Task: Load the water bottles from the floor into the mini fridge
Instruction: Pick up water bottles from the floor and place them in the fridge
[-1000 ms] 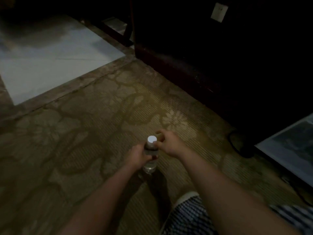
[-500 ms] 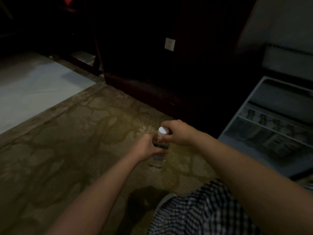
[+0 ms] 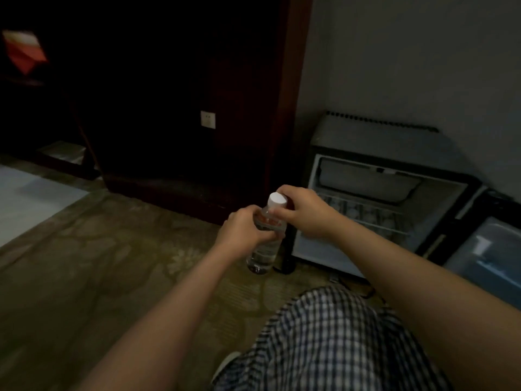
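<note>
Head view: left hand (image 3: 242, 230) grips the upright bottle (image 3: 265, 249) by its body, right hand (image 3: 304, 213) curls round its neck, and the open fridge (image 3: 380, 136) lies just rightward, nearer the right hand.

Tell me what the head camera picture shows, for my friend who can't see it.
Two bare hands hold a clear plastic water bottle with a white cap nearly upright over patterned brown carpet: the left hand grips its upper body, the right hand pinches its neck. Just beyond stands a small grey mini fridge, door open, wire shelf showing.
</note>
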The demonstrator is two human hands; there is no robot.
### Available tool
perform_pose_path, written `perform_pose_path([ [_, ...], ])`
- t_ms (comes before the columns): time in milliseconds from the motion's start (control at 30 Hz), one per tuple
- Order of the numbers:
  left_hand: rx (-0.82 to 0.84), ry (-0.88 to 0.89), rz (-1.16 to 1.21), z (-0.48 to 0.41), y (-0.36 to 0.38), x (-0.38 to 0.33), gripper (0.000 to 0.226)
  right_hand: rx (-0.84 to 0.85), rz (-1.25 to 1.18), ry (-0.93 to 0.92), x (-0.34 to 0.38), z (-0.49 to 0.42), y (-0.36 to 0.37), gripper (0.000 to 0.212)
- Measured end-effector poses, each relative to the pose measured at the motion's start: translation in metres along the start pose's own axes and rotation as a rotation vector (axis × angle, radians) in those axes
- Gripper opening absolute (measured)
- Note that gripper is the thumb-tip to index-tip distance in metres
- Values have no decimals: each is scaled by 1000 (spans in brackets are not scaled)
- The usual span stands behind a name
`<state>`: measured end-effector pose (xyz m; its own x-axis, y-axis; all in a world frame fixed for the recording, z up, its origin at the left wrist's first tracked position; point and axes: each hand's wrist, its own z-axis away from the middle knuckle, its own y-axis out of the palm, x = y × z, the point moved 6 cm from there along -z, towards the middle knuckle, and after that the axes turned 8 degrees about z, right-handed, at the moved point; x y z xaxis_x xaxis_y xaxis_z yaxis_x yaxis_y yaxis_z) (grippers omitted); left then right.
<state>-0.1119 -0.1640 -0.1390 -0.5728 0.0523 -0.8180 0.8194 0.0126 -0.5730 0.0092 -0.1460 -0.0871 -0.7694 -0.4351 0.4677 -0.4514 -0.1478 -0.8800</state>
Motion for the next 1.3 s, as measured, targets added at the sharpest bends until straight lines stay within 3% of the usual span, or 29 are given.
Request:
perform_pose_path([
  [367, 73, 207, 15, -7, 65, -125, 49, -308, -24, 93, -57, 73, -105, 23],
  [500, 114, 253, 6, -6, 86, -159, 44, -314, -53, 147, -77, 99, -135, 22],
  [633, 107, 270, 30, -4, 105, -191, 39, -311, -21, 227, -102, 119, -154, 37],
  [767, 144, 266, 19, -5, 119, -214, 44, -355, -84, 255, -117, 125, -165, 31],
  [1033, 162, 218, 7, -27, 132, -219, 45, -405, -143, 260, -142, 107, -168, 21],
  [1300, 334, 45, 33, -88, 146, -164, 48, -378, -110, 334, -180, 42, -120, 28],
])
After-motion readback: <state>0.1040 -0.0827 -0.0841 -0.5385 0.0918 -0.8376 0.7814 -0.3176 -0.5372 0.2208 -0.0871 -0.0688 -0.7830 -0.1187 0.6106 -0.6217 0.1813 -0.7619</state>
